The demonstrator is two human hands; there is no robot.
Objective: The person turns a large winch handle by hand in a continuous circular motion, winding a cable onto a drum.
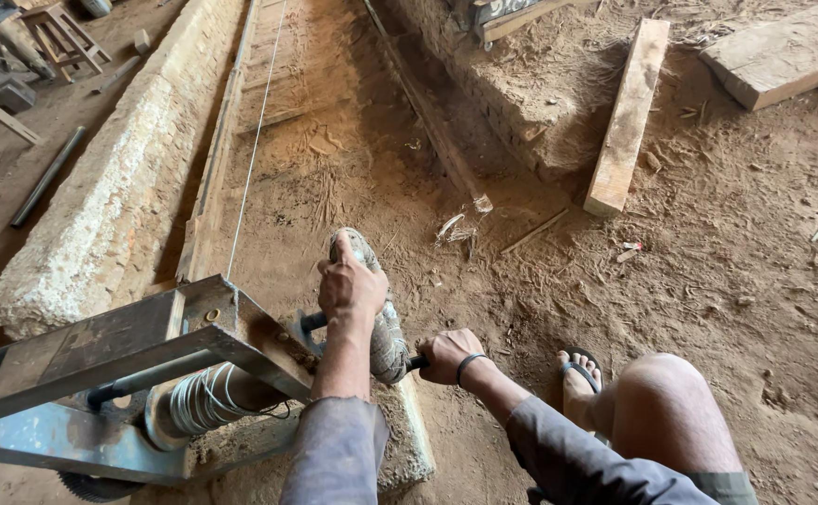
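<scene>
My left hand (350,288) grips the top of a dusty wheel-shaped crank (386,339) mounted on the end of a steel winch frame (129,346). My right hand (448,354) is closed around a dark handle bar (416,363) that sticks out of the crank's right side. A drum wound with steel cable (205,397) sits inside the frame. A thin cable (255,140) runs from the frame away along the sawdust floor. My bare knee (671,411) and sandalled foot (579,374) are at the lower right.
A long rough concrete ledge (100,206) runs along the left, with a wooden rail (217,159) beside it. A timber plank (626,117) and a thick slab (783,51) lie on the sawdust at the upper right. A wooden stool (61,33) stands far left.
</scene>
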